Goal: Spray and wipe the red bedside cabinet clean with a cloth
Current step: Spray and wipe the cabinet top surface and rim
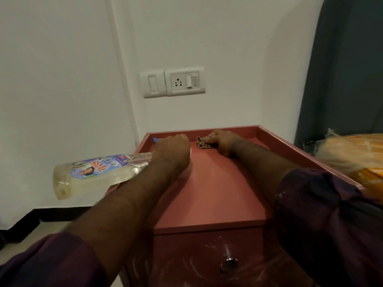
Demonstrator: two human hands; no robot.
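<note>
Trouble, as I judge it, sits mostly with the spray bottle (93, 172). The left hand (173, 150) is wrapped round its neck near the back left corner of the red bedside cabinet (207, 193). The bottle's heavy body hangs out past the cabinet's left edge with nothing under it, so a loosened grip would let it tip and drop to the floor.

The bottle lies nearly flat. Its long axis runs from beyond the left edge in toward the back left corner, base out to the left. The blue nozzle (155, 139) is at the far end, aimed at the raised rim (207, 130) and the wall behind. From here I reckon a squeeze could throw mist up the wall toward the switch and socket panel (182, 81), which shows a red light above the back edge. I would keep the spray low and onto the top.

The right hand (224, 141) clutches the checked cloth (204, 142), bunched small against the top near the middle of the back edge, just beside the left hand. Bunched like that, I expect it covers little per stroke and could leave the front half of the top and the streaked drawer front (196, 255) unwiped.
</note>
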